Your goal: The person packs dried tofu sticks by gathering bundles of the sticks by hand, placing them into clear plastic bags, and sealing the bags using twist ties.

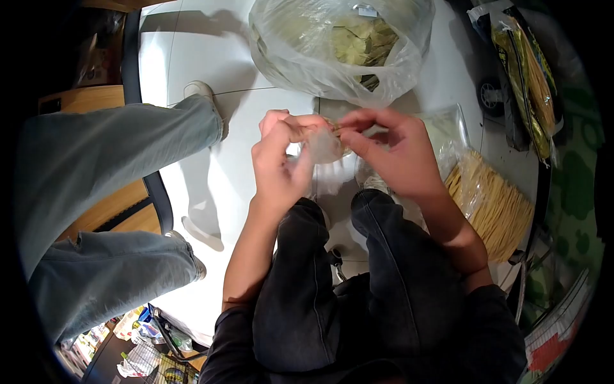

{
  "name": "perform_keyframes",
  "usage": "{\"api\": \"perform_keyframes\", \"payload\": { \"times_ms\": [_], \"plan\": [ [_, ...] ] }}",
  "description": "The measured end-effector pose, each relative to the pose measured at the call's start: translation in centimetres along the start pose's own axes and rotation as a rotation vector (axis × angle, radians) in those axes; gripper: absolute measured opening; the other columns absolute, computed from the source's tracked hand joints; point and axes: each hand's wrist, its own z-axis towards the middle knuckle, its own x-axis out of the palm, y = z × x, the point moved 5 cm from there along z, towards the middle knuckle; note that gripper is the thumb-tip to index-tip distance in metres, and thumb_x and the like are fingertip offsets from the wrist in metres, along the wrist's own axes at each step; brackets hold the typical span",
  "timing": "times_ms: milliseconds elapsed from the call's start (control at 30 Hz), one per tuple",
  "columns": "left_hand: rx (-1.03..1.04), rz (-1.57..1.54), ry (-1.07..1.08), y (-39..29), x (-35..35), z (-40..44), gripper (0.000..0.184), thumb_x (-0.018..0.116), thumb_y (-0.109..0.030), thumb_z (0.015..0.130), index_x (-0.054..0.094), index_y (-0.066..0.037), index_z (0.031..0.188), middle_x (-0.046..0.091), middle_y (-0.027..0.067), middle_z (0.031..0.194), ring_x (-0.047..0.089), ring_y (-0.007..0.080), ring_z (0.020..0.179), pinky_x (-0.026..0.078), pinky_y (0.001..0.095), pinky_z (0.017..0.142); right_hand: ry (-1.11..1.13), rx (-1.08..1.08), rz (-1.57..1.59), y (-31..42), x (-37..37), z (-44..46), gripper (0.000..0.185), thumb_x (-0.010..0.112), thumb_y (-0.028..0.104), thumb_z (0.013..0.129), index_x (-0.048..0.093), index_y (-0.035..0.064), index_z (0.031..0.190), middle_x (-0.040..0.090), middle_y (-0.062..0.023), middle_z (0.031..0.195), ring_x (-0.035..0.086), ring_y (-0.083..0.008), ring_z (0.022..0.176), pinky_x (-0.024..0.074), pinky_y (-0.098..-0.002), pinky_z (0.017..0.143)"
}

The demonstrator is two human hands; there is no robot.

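Note:
My left hand [281, 150] is closed around a crumpled translucent plastic piece [325, 147], blurred and perhaps a small bag. My right hand [398, 147] meets it from the right, thumb and fingers pinched together. Between the fingertips shows a small straw-coloured bit, too small and covered to name. Just beyond both hands stands a large clear plastic bag [281, 64] holding dry greenish-yellow leaves [364, 45]. Below the hands, something whitish and see-through is partly hidden.
A bundle of long straw-coloured strands [495, 208] in clear plastic lies right of my right forearm. Farther right is a packet of thin sticks [521, 83] near a black wheel [491, 95]. At left, another person's jeans legs [121, 147] reach over the white tiled floor [236, 153].

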Motion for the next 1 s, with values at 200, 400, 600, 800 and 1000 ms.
{"api": "perform_keyframes", "payload": {
  "times_ms": [200,400,600,800,1000],
  "plan": [
    [-0.164,-0.168,-0.067,0.8,0.0,-0.5,0.015,0.068,0.003,0.089,0.055,0.0,0.095,0.074,0.0121,0.099,0.06,0.0147,0.091,0.046,0.0297,0.091,-0.03,-0.738,-0.634,3.3,-0.2,-0.4,0.033,0.082,0.006,0.078,0.077,0.0118,0.11,0.073,-0.0084,0.101,0.07,-0.0223,0.089,0.056,-0.03,0.075],
    [-0.322,-0.282,-0.113,0.9,0.0,-0.5,0.012,0.068,0.004,0.089,0.058,0.001,0.096,0.074,0.0106,0.096,0.065,0.0141,0.083,0.052,0.0273,0.08,-0.07,-1.133,-0.861,3.2,0.4,0.4,0.022,0.074,0.016,0.076,0.072,0.0131,0.098,0.072,-0.0012,0.1,0.071,-0.0183,0.083,0.0555,-0.0315,0.062],
    [-0.33,-0.302,-0.123,1.1,-0.1,-0.2,0.013,0.071,0.004,0.087,0.059,-0.001,0.091,0.074,0.0095,0.096,0.065,0.0151,0.087,0.051,0.0289,0.081,0.01,-1.024,-0.978,4.3,1.0,1.4,0.014,0.077,0.013,0.077,0.07,0.0109,0.089,0.068,-0.0004,0.088,0.067,-0.0196,0.072,0.0513,-0.0305,0.056],
    [-0.127,0.059,-0.059,0.7,-0.8,0.0,0.014,0.073,-0.002,0.087,0.059,-0.004,0.086,0.077,0.008,0.101,0.06,0.0166,0.086,0.039,0.0337,0.095,0.091,-0.466,-0.546,2.1,0.9,2.6,0.01,0.072,0.019,0.089,0.067,0.0115,0.092,0.066,-0.0031,0.084,0.068,-0.0164,0.071,0.0474,-0.0289,0.049],
    [0.175,0.266,-0.073,-0.8,-0.6,0.0,0.021,0.075,-0.003,0.083,0.054,-0.008,0.082,0.079,0.0045,0.097,0.053,0.0159,0.078,0.03,0.034,0.095,0.267,0.517,0.294,-1.2,1.2,1.6,0.015,0.072,0.021,0.093,0.068,0.0066,0.096,0.062,-0.0005,0.084,0.06,-0.0108,0.064,0.0452,-0.0277,0.049]
  ]
}}
